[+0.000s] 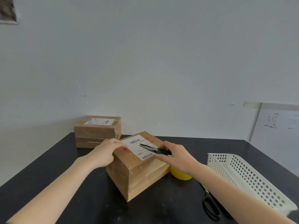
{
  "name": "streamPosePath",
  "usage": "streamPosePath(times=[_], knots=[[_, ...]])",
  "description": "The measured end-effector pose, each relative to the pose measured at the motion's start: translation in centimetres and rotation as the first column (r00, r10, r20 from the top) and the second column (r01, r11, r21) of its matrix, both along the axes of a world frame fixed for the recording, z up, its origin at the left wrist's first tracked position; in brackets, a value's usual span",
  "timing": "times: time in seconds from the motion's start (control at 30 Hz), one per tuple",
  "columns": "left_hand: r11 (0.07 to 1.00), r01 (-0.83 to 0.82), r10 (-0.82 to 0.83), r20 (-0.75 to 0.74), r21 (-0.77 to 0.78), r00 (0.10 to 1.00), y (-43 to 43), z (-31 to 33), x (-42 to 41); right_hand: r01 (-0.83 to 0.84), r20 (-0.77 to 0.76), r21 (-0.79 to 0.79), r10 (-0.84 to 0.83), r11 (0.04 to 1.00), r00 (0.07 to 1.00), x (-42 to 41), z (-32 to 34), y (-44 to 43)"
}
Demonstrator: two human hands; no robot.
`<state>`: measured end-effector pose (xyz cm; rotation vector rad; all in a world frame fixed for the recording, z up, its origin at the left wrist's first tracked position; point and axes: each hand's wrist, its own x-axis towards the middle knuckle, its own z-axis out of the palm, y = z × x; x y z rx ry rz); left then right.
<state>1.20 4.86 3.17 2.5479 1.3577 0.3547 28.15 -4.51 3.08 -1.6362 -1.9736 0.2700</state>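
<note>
Black table [97, 199] below a bare white wall, cardboard parcel [137, 173] at centre. Left hand [106, 151] at nine o'clock, fingers together, curled over the top edge: brace firmly. Right hand [179, 156] at three o'clock, fingers wrapped around the needle-nose pliers [150, 148] (tips closed, over the shipping label [137, 147]): work shallow, away from the bracing fingers.

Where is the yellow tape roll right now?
In the head view, the yellow tape roll sits on the table right of the nearer cardboard box, partly under the right hand.
</note>
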Motion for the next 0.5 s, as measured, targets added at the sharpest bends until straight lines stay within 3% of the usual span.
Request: streamPosePath(times=[0.27,0.5], knots=[[0.979,-0.190,0.180,0.116,0.076,0.977,1.8,-1.4,-0.5,-0.070,-0.008,-0.057,0.070,0.996,0.998,-0.3,0.7,-1.3],[0.948,-0.306,0.290,0.156,0.091,0.944,1.5,-0.9,-1.3,-0.012,-0.058,-0.093,0.007,0.996,0.998,-0.4,1.2,-0.4]])
